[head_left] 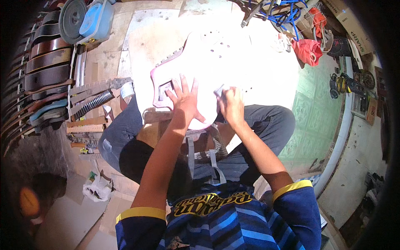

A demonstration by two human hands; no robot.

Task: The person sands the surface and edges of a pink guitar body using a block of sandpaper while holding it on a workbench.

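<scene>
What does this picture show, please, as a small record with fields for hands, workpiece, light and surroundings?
Left hand: spread on the pale piece
Right hand: holds a small grey pad
Workpiece: curved edges, an opening by the left fingers
Light: glare hides part of its outline
Upper right: red bag
Upper left: blue tub
Lower left: white bag

White is being shown by the guitar body [206, 79], and pink along its left rim [153, 78]. Left of it, browns and blue are being displayed by curved pieces [48, 61]; right of it, pale green by tiles [310, 108] and red by a bag [307, 51]. Below it, a navy shirt [218, 227] is being patterned with blue zigzags and edged by yellow cuffs [293, 188].
</scene>
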